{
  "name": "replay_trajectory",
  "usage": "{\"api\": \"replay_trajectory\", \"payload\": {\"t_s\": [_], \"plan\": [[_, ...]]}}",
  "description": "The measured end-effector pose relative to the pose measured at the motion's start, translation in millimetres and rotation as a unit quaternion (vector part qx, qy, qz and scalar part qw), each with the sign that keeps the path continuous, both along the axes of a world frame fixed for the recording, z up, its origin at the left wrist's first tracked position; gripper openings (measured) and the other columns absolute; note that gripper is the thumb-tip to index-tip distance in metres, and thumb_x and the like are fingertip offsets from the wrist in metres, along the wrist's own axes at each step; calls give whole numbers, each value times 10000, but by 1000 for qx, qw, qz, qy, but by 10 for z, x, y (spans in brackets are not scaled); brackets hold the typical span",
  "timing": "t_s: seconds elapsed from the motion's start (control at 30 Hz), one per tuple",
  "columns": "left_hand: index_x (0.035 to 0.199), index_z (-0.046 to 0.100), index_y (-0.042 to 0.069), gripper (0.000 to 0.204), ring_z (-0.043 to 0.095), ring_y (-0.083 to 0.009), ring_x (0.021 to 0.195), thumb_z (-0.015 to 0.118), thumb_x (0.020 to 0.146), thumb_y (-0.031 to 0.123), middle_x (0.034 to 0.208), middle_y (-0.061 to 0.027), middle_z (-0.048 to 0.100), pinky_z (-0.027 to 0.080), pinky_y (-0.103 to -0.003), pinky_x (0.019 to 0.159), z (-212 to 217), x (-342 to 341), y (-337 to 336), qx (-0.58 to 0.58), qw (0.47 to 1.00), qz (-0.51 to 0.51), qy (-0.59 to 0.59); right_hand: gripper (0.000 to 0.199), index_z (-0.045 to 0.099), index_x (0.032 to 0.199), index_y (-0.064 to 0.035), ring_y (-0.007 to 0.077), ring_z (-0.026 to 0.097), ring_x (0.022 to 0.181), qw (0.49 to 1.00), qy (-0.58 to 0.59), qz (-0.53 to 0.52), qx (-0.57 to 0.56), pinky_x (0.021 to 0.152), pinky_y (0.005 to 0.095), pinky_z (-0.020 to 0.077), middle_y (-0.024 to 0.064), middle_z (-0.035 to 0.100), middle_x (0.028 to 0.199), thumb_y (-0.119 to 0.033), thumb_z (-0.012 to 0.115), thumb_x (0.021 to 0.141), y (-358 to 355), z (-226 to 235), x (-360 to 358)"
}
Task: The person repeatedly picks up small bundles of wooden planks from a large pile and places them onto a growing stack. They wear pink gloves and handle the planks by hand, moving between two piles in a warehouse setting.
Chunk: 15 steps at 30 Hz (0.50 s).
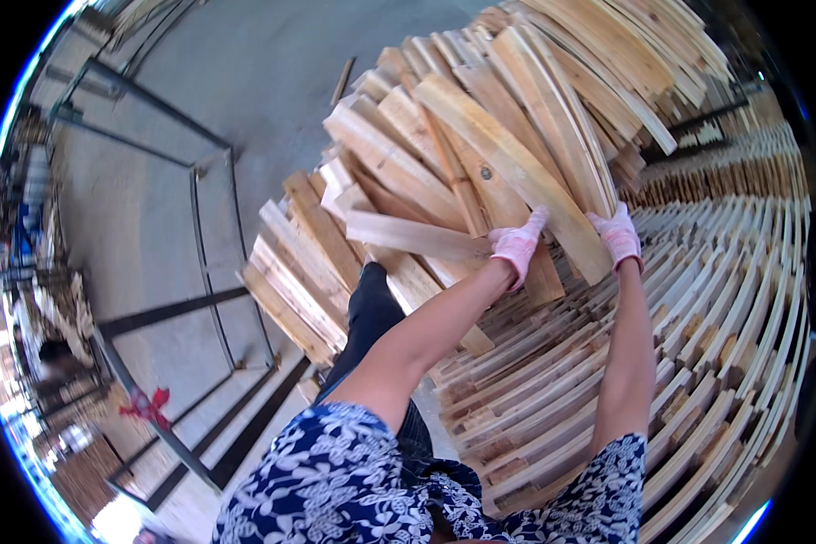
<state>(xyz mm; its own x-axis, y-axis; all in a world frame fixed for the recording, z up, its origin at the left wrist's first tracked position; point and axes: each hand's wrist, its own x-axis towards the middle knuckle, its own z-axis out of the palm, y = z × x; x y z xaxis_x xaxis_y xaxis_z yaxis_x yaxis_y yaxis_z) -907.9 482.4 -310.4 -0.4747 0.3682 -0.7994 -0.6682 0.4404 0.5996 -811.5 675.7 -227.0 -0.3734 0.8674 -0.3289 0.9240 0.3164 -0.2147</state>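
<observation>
My left hand [517, 245], in a pink and white glove, is closed at the left edge of a wide pale wooden board [508, 163], its thumb side against the wood and some fingers hidden. The board slants from the heap toward me, its near end lying between my two hands. My right hand [616, 238], gloved alike, is closed on the near ends of narrow, curved wooden boards [567, 118] standing close together. Another board [412, 238] lies crosswise, its right end by my left hand. More loose boards [399, 159] are heaped under and around these.
Below and to the right, curved wooden slats [698, 335] stand in dense rows. More boards [616, 41] are piled at the far right. A dark metal frame [145, 390] with a red cloth [147, 407] tied on stands at left on the grey floor [272, 82]. My leg [372, 308] is against the heap.
</observation>
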Motion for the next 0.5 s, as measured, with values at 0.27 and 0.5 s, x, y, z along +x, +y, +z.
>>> {"api": "replay_trajectory", "payload": {"t_s": [0.27,0.5], "plan": [[1460,281,-135,1197,487,-363,1344,827,709,620,1466,-286,453,402,-420,1108,224,-111,-774,88,995,38,-15,680,503,1269,57,391,675,1023,990,144,0,-4,885,442,527,268,675,1140,-317,826,803,-969,-488,304],[1384,442,-126,976,606,-274,1171,805,782,551,1301,-225,609,488,-372,1007,309,-274,-1280,195,980,-16,17,598,500,1194,13,331,677,918,977,187,-50,-91,782,452,547,242,679,1062,-349,806,829,-1473,-769,204]]}}
